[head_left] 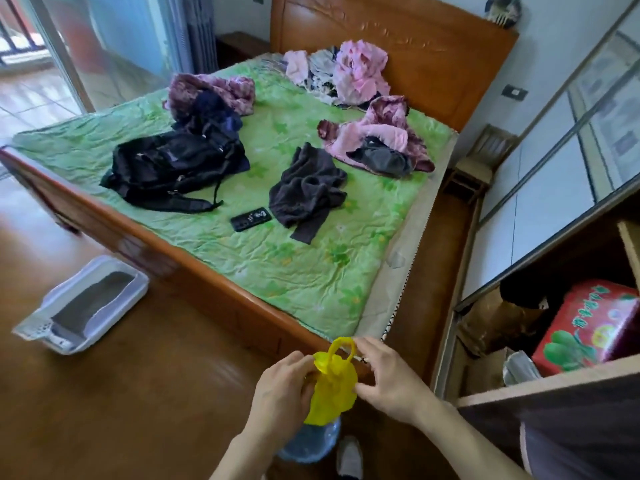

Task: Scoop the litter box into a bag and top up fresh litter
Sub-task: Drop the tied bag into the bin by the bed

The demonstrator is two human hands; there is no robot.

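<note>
A crumpled yellow plastic bag (334, 386) hangs in front of me, held from both sides. My left hand (282, 389) pinches its left edge and my right hand (388, 375) grips its right edge near the looped handle. A white litter box (136, 289) with grey litter sits on the wooden floor at the left, beside the bed's foot. A pale slotted scoop (33, 329) rests on the box's near end. Below the bag a bluish translucent container (308, 441) stands on the floor, partly hidden.
A wooden bed (214, 271) with a green sheet fills the middle, strewn with clothes, a black backpack (173, 168) and a phone (251, 218). An open wardrobe at the right holds a red box (585, 327). A small chair (478, 164) stands by the headboard.
</note>
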